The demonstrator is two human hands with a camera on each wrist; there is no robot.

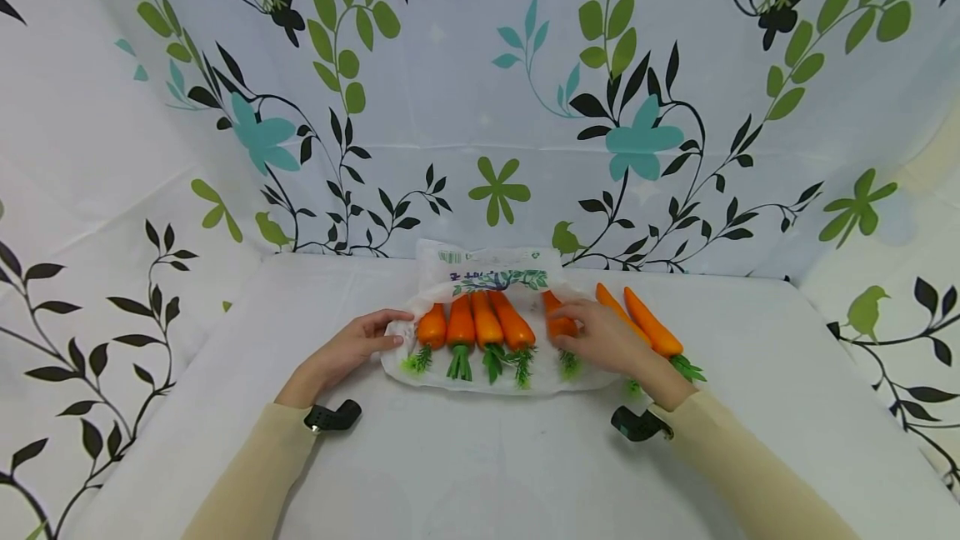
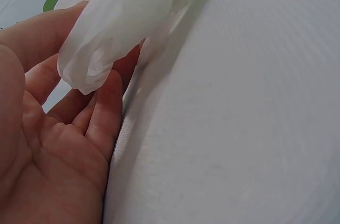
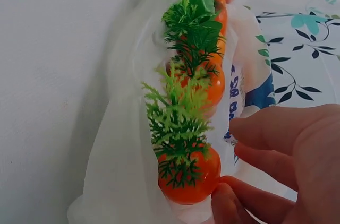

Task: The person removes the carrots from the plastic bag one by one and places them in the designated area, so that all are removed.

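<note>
A white plastic bag [image 1: 487, 383] with printed lettering lies on the table, its mouth facing the person. Several orange carrots [image 1: 461, 323] with green tops lie side by side in it. My left hand [image 1: 360, 346] grips the bag's left edge, the film [image 2: 127, 17] passing between thumb and curled fingers. At the bag's right part, my right hand [image 1: 600, 336] is beside a carrot [image 3: 188, 179] set apart from the others. Its lower fingertips touch that carrot's side, while the other fingers are spread away from it. The far ends of the bagged carrots are hidden under the film.
Two more carrots [image 1: 652, 323] lie on the white table [image 1: 480, 457] to the right of the bag, partly behind my right hand. A patterned cloth [image 1: 480, 90] with leaves and birds hangs behind the table.
</note>
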